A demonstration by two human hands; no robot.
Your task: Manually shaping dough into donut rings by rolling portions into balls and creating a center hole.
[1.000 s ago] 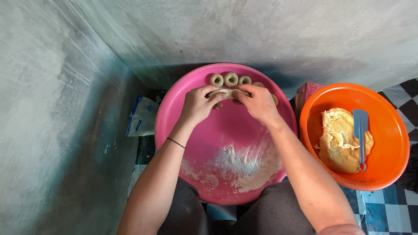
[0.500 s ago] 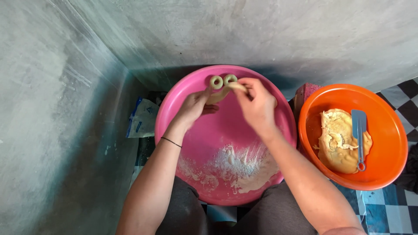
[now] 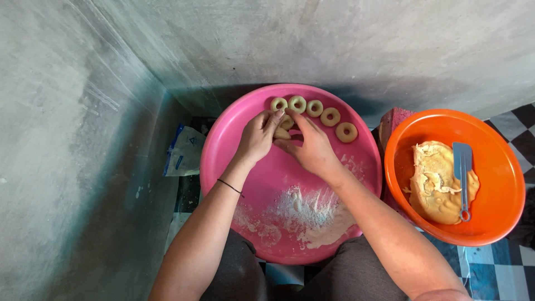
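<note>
- The floor (image 3: 501, 273) is tiled in a black-and-white check at the right and runs up to bare grey concrete walls.
- An orange bowl (image 3: 401, 167) rests on it at the right.
- A pink basin (image 3: 223, 150) sits beside the bowl; whether it rests on the floor or on the person's lap cannot be told.
- A white and blue plastic bag (image 3: 184, 150) lies on the floor left of the basin.

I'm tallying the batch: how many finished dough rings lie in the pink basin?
5 dough rings curve along the pink basin's far rim. Another piece sits between the left hand and right hand, partly hidden.
</note>
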